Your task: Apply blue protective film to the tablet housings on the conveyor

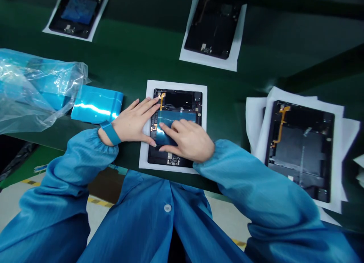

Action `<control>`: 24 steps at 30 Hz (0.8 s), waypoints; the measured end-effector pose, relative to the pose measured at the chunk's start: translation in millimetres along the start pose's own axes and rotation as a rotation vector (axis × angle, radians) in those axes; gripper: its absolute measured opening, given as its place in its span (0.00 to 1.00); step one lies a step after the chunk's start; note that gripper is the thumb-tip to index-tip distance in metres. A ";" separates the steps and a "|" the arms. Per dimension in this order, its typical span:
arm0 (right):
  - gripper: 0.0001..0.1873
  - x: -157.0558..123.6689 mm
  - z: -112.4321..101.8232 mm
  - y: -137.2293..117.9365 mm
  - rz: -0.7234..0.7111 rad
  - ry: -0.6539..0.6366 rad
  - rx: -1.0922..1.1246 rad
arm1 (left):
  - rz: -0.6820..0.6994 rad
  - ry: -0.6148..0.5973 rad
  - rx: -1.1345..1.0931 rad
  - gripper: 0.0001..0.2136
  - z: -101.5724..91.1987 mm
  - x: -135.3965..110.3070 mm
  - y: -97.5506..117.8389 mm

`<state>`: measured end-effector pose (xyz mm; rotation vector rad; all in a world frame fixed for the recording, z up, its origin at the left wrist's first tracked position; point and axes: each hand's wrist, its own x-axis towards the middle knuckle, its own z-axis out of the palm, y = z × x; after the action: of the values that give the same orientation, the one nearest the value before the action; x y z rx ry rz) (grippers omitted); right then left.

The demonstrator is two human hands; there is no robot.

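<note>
An opened tablet (174,156) lies on a white sheet (143,156) in front of me, its inner parts facing up. A shiny blue film (167,118) covers the middle of it. My left hand (133,120) is open, with fingers and thumb spread along the tablet's left edge. My right hand (187,137) rests over the film, index finger and thumb stretched out and apart, the other fingers curled. The index fingertip touches the film near its left side. Part of the film is hidden under this hand. An orange flex cable (162,100) shows at the tablet's upper left.
Left of my hands lies a stack of blue film pieces (96,103), beside a clear plastic bag (42,88) of more blue pieces. At right, another opened tablet (301,153) sits on layered white sheets. Two more tablets lie farther back, at left (78,12) and right (213,31).
</note>
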<state>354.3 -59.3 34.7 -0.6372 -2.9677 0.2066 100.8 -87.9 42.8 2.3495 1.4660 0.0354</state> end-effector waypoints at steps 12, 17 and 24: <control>0.43 -7.4 0.9 7.7 0.239 0.052 -0.044 | 0.011 0.006 -0.004 0.60 0.6 -0.8 -3.1; 0.38 -27.0 -0.7 -19.0 -0.057 0.085 0.041 | 0.005 -0.005 -0.011 0.59 -0.8 -1.2 -2.8; 0.38 -39.8 -7.2 22.6 0.220 0.107 -0.034 | -0.011 -0.040 0.007 0.62 -5.9 -0.8 -2.9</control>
<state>400.4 -54.6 35.6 -0.9477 -2.8018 0.1337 96.7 -85.8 47.4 2.3342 1.4621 -0.0200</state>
